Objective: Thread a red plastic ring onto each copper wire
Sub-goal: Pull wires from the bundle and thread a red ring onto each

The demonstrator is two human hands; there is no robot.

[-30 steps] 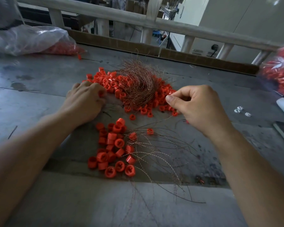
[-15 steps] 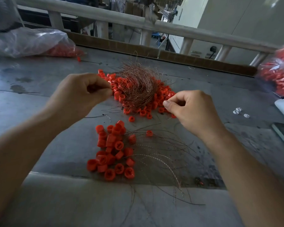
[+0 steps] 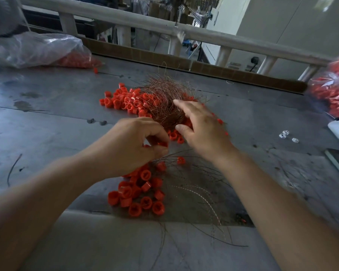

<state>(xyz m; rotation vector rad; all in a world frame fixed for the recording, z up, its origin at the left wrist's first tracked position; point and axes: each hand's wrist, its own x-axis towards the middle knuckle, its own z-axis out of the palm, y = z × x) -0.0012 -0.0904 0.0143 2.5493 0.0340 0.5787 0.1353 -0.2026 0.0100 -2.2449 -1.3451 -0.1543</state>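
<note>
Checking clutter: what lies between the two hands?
Loose red rings and the near edge of the copper wire bundle, between left hand and right hand; head view.

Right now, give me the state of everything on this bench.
left hand, curled, pinching a red ring.
right hand, open, fingers spread over the wire bundle.
wire bundle, tangled, heaped on loose rings.
near ring pile, loose on the table.
left bag, slumped, rings inside.

On the tabletop (image 3: 57, 118), the wire bundle (image 3: 164, 102) lies on the far pile of rings (image 3: 125, 100); another ring pile (image 3: 143, 194) lies nearer.
</note>
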